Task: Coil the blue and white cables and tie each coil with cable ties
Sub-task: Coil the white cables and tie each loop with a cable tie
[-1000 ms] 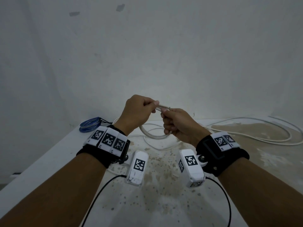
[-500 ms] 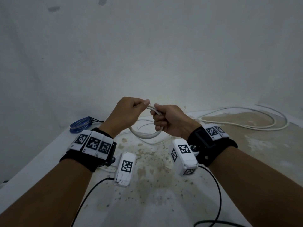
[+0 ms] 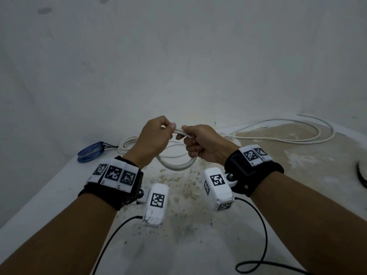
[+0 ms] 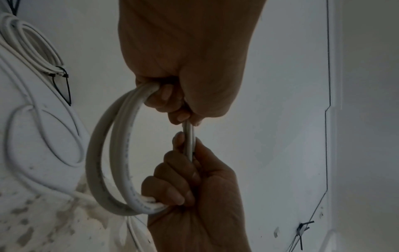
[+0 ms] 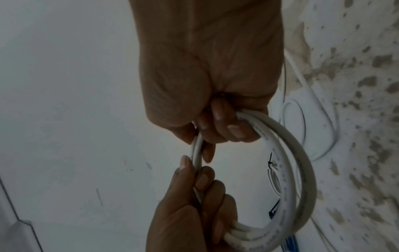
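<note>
Head view showed the bench against a wall, with loose white cable trailing off to the right. At the back left lay the blue coil, already tied, beside a tied white coil. A second earlier the hands held one small loop; now two turns hung between them, so the coiling was moving along. Left hand was closed tight round the loop and pinched its top. Right hand was closed round it too. No tie was on this loop yet. Spare ties were hard to make out. Fingers hid where the turns crossed.
</note>
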### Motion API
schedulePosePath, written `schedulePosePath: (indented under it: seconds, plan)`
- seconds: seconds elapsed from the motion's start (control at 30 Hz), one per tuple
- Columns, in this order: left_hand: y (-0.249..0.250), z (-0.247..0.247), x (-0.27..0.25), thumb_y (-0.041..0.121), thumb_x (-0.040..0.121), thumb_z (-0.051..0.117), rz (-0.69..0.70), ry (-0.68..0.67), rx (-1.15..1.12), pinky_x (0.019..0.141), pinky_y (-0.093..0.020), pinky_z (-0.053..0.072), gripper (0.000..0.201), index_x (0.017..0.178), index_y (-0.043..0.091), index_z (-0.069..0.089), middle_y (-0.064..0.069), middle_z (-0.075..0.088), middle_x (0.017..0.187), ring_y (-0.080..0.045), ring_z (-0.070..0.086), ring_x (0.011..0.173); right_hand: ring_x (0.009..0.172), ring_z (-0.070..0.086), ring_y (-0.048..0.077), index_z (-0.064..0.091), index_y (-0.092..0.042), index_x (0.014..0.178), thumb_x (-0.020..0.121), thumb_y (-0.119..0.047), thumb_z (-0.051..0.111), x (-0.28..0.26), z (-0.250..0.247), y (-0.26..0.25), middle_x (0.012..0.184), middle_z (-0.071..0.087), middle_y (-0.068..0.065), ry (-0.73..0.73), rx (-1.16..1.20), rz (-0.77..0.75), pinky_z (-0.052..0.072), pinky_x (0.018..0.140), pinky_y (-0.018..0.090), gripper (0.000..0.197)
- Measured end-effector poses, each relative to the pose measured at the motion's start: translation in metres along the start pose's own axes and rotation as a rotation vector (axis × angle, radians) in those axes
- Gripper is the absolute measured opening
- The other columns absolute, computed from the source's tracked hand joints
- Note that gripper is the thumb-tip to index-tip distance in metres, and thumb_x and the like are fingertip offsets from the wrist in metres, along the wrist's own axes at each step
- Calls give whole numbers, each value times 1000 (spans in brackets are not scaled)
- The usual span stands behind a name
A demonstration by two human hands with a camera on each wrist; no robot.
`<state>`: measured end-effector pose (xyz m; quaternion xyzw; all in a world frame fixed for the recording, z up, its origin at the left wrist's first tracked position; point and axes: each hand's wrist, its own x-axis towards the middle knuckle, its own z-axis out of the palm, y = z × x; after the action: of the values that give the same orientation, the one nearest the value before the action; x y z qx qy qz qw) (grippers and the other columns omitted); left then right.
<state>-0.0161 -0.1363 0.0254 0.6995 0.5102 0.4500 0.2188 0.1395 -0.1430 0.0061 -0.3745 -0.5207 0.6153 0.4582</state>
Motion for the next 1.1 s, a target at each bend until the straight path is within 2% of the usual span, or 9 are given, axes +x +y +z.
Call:
schedulePosePath:
  seconds: [0.17,0.33,0.5,0.67,0.73,0.8,0.9,1.0,1.1]
  plan:
    - [13,18,-5,34,94,61,8,-27,-40,47,-25,32,24,78,16,60,0,60,62,-7,39,42,41,21,10,42,-17,76,103,-22,43,-11,-20,1,50,28,-6,46,30,-36,27,41,23,27]
    - [32,38,-12,29,96,59,62,-120,-18,42,-18,30,21,85,12,64,-3,73,74,-1,38,34,39,21,9,40,-18,71,102,-19,42,-26,-44,0,50,26,-5,73,39,-58,25,41,23,31]
    - [46,69,-15,24,95,61,61,-90,-28,41,-20,30,24,75,11,64,-6,66,67,-2,37,33,38,23,10,42,-17,72,103,-19,41,-50,-66,3,48,29,-5,123,31,-70,30,43,24,31]
    - [71,119,-23,24,95,60,117,-109,-13,44,-19,33,24,75,12,65,-2,65,66,-1,40,37,40,23,10,44,-18,75,104,-23,41,-85,-110,4,52,27,-4,202,51,-91,32,46,25,30]
    - [81,141,-28,25,95,59,132,-120,-29,44,-15,35,24,76,12,65,1,64,65,0,43,39,41,30,12,49,-16,80,105,-30,41,-101,-127,5,53,34,-1,244,52,-101,37,49,26,29]
    - [89,161,-33,25,95,59,133,-140,-63,47,-19,36,25,73,13,65,1,64,65,-2,44,43,45,44,18,57,-12,86,105,-37,39,-117,-145,5,57,51,5,353,48,-96,45,53,28,36]
    - [101,187,-41,25,95,59,115,-178,-110,50,-23,35,27,71,13,64,0,65,66,-6,43,45,58,60,22,64,-7,85,102,-33,45,-138,-188,7,76,67,12,715,-244,-67,52,60,30,36]
    - [109,205,-51,27,95,59,112,-218,-110,48,-20,33,26,75,12,65,2,65,67,-2,42,42,90,68,31,64,-4,86,91,-22,53,-169,-239,9,97,70,13,1060,-920,144,50,72,30,21]
    - [112,213,-59,26,96,59,100,-253,-127,46,-22,33,26,74,13,65,1,65,68,-7,40,42,96,66,32,64,-4,87,89,-14,54,-201,-277,8,99,68,15,1016,-1204,351,46,71,29,14]
